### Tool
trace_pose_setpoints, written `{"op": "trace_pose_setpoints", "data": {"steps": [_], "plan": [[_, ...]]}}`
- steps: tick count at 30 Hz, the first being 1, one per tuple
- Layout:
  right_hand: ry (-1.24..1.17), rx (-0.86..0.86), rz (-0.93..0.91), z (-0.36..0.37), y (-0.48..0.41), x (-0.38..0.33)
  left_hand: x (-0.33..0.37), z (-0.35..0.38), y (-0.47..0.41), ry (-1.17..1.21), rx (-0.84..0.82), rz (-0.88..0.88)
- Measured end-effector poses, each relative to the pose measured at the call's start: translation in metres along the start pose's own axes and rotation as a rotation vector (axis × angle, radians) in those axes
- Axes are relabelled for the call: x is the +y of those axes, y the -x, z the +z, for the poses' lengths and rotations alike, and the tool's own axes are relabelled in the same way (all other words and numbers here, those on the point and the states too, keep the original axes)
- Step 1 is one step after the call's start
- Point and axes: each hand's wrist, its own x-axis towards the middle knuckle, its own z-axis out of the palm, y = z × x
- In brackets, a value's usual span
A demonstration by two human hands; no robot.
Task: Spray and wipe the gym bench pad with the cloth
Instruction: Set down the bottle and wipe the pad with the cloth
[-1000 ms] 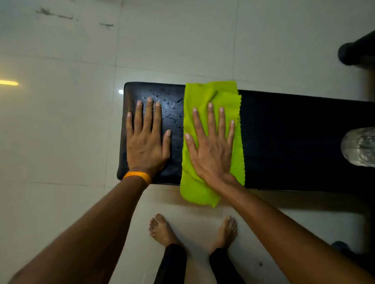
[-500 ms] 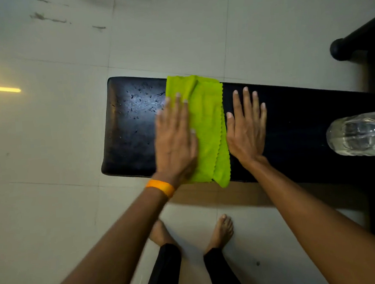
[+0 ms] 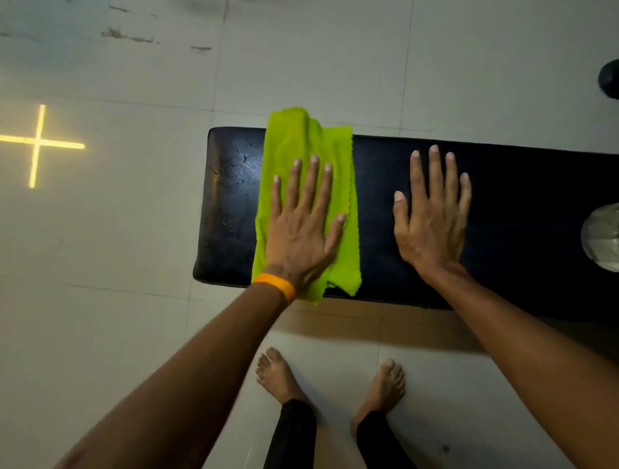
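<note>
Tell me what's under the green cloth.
The black bench pad: the cloth lies across it near its end, with the left hand flat on top. The bare pad beside it shows droplets. The surface beneath is covered, so wetness there cannot be seen.

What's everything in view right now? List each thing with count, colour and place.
bench pad: 1, black, centre to right edge
cloth: 1, lime green, draped across the pad near its left end
droplets: several, clear, on the pad's left end
clear bottle: 1, transparent, right edge, over the pad
cross of light: 1, yellow, on the floor at left
floor: pale tiles, all around
rounded object: 1, black, top right corner, unclear what
wristband: 1, orange, left wrist
left hand: 1, flat on the cloth, fingers straight
right hand: 1, flat on the bare pad, right of the cloth
feet: 2, bare, on the floor below the pad
</note>
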Motion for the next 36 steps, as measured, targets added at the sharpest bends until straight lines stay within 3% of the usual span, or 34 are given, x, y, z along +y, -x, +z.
{"op": "trace_pose_setpoints", "data": {"steps": [3, 7, 13, 20, 24, 27, 30, 36], "plan": [[-0.006, -0.004, -0.01, -0.002, 0.0, 0.001, -0.041, -0.004, 0.007, -0.01, 0.013, 0.062], [-0.004, -0.002, -0.006, 0.0, 0.001, 0.001, -0.056, -0.007, 0.005, 0.009, 0.055, -0.311], [0.003, -0.005, -0.006, -0.002, 0.0, 0.001, -0.043, 0.002, 0.056, -0.012, 0.025, -0.059], [-0.004, 0.02, -0.015, 0.002, 0.001, 0.002, -0.084, -0.016, -0.003, 0.138, 0.041, -0.291], [-0.018, 0.016, -0.008, 0.001, 0.001, 0.002, -0.072, -0.006, 0.03, 0.046, 0.062, -0.245], [-0.021, -0.001, -0.011, -0.001, 0.001, 0.002, -0.048, 0.005, 0.084, -0.042, 0.03, -0.109], [-0.021, -0.006, -0.012, 0.0, 0.002, 0.001, -0.062, 0.001, 0.069, -0.034, 0.019, -0.006], [-0.032, -0.049, -0.031, -0.004, 0.004, 0.0, -0.055, -0.007, -0.005, -0.044, 0.037, -0.139]]}}
